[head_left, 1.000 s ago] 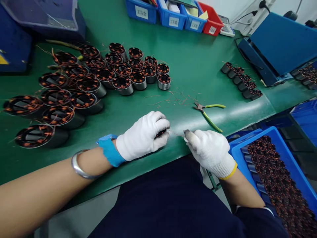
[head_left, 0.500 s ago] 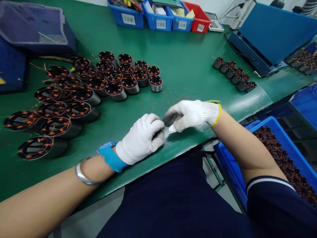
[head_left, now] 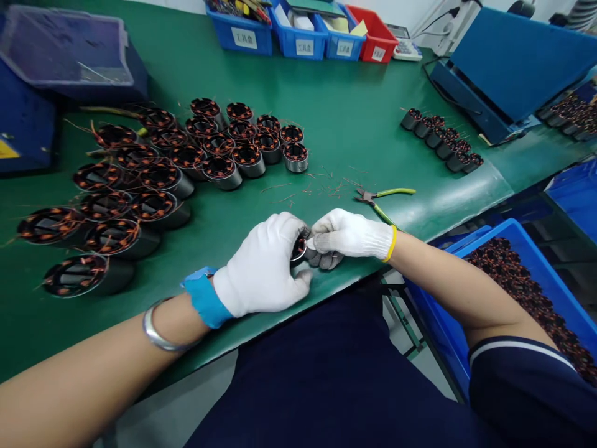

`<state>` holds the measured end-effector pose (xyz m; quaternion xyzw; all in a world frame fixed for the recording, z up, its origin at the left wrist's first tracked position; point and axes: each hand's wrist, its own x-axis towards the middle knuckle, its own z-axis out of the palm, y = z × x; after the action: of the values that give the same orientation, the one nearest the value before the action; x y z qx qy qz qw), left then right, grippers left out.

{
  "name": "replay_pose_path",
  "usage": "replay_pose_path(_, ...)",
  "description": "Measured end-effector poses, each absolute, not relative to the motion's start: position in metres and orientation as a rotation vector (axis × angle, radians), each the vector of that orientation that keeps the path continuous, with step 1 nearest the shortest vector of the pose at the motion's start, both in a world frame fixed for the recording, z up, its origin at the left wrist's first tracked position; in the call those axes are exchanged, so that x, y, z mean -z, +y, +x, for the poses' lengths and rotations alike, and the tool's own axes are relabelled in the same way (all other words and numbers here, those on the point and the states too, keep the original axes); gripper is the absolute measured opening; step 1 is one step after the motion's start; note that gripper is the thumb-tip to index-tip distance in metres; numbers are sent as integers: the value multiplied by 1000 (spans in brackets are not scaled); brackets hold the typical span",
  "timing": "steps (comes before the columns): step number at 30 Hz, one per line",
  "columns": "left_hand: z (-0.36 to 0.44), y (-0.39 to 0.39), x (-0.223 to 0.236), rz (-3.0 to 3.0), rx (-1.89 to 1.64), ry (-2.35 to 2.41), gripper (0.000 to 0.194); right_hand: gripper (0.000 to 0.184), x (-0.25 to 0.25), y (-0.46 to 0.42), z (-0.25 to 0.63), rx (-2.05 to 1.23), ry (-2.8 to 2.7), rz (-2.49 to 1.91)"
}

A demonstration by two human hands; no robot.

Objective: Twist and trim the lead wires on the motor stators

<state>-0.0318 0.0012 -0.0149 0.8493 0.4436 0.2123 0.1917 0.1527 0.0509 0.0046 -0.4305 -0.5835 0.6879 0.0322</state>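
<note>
Pulled toward the near edge since half a second ago, the right hand [head_left: 349,235] now bares the pliers [head_left: 368,196] it mostly covered then; the left thumb has spread from its fingers, leaving more of the coil [head_left: 298,250] in sight. That coil is at the near side of the green table [head_left: 326,118], between the two white-gloved hands, its round rim tilted into view; the left hand [head_left: 263,267] cups it loosely, fingers bent over the far side, thumb standing a little apart on the near side; the right hand's thumb and forefinger are narrow, tips together at the rim; whether they pinch a wire is too small to tell.

Just beyond the hands lie wire scraps [head_left: 331,188] and the pliers, handles spread, one running down behind the right hand; on the left stands a large group of upright coils [head_left: 224,177]; farther off on the right, small coils [head_left: 445,149] stand near a blue machine [head_left: 522,62]; along the back sit blue bins [head_left: 226,38], a red bin [head_left: 367,48] and a calculator [head_left: 407,51]; below the table's right edge, a blue crate [head_left: 543,274] holds packed coils [head_left: 513,283].
</note>
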Motion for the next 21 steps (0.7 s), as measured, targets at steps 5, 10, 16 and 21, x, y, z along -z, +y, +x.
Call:
replay_pose_path(5, -41, 0, 9, 1910, -695, 1145, 68, 15, -2, 32, 160, -1970, -1803, -1162)
replay_pose_path(10, -53, 6, -14, 1264, -529, 1086, 56, 21, -4, 11, 173, -1898, -1677, -1019)
replay_pose_path(16, -44, -10, -40, 1278, -510, 1065, 53, 25, -6, 0, 179, -1953, -1509, -936)
replay_pose_path(21, -46, -27, -37, 1957, -855, 992, 26, 30, -4, -3, 184, -2057, -1322, -869)
